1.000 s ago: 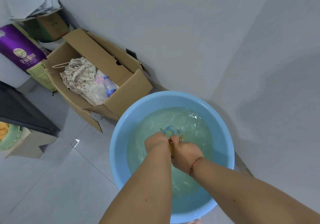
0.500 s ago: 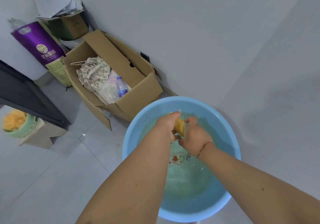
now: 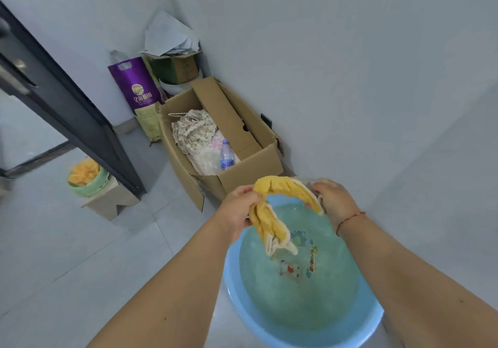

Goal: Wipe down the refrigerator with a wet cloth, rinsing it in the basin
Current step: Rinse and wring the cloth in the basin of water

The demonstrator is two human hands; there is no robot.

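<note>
A yellow cloth [image 3: 280, 188] hangs twisted above a light blue basin [image 3: 242, 310] filled with water. My left hand [image 3: 239, 207] grips the cloth's left part, and a loose end dangles down toward the water. My right hand [image 3: 332, 199] grips the cloth's other end, over the basin's far rim. A red string bracelet circles my right wrist. The cloth arches between the two hands. A colourful print shows through the water on the basin's bottom. No refrigerator surface can be made out with certainty.
An open cardboard box [image 3: 242, 137] with lace fabric and a water bottle [image 3: 226, 155] stands just beyond the basin against the grey wall. A purple bag [image 3: 140, 92] and a smaller box sit in the corner. A dark door frame [image 3: 70, 110] and a green bowl [image 3: 89, 180] are at left.
Both hands were down in the water a second ago. They have lifted the yellow cloth out and pulled apart, stretching it above the basin. The view has tilted up and right.
</note>
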